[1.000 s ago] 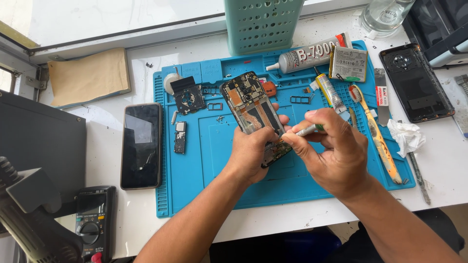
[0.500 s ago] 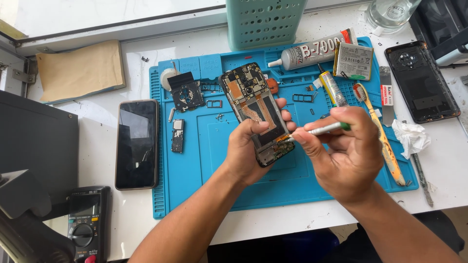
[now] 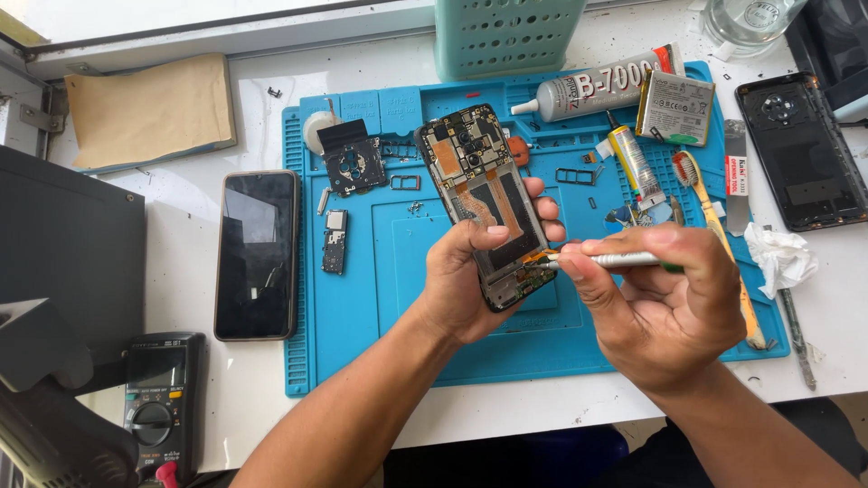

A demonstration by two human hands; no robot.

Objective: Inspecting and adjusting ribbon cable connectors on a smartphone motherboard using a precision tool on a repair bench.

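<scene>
Bright blue ridged silicone work mat (image 3: 380,298) on a white tabletop (image 3: 253,398). Black opened phone frame (image 3: 488,203) with copper-orange patches and a slim silver tool (image 3: 619,259). Teal perforated plastic basket (image 3: 506,34), tan paper envelope (image 3: 149,110), glossy black phone (image 3: 257,255), yellow-handled toothbrush (image 3: 719,239).

Both forearms were bare to the frame edge, without sleeves, watch or rings; the hands (image 3: 470,280) wore no gloves, nails short.

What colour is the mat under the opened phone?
Blue, in the head view: the mat beneath the phone.
</scene>
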